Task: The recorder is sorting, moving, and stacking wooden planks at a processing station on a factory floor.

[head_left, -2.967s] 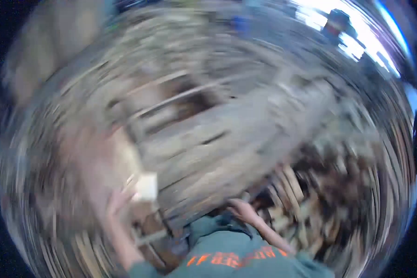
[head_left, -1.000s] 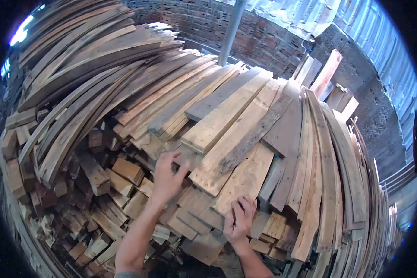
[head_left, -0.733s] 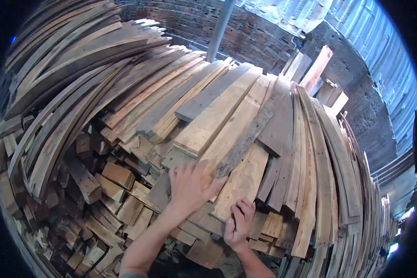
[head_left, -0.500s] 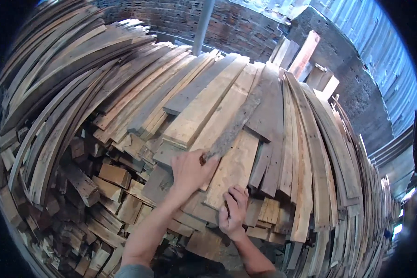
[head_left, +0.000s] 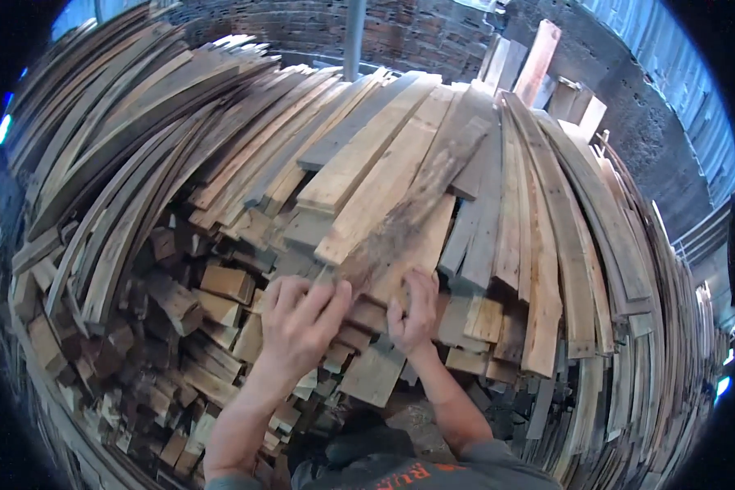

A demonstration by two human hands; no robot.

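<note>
A dark-stained, rough plank [head_left: 408, 212] lies slantwise on top of the wood stack, its near end toward me. My left hand [head_left: 296, 322] is closed on that near end, fingers curled over it, with the thumb side toward the plank. Beside it on the right, a pale plank [head_left: 429, 245] lies partly beneath the dark one. My right hand [head_left: 414, 310] has its fingers bent round the near end of this pale plank. Another light board [head_left: 396, 192] runs along the left side of the dark plank.
Long boards [head_left: 547, 245] fan out to the right, and more long planks [head_left: 131, 163] are heaped at the left. Below my left arm sit short offcuts and block ends [head_left: 227, 283]. Behind the stack stand a grey pole [head_left: 354, 41] and a brick wall [head_left: 433, 37].
The dark plank has rolled from its narrow edge to show its broad face. My left hand has shifted left and toward me at its end; my right hand stays on the pale plank.
</note>
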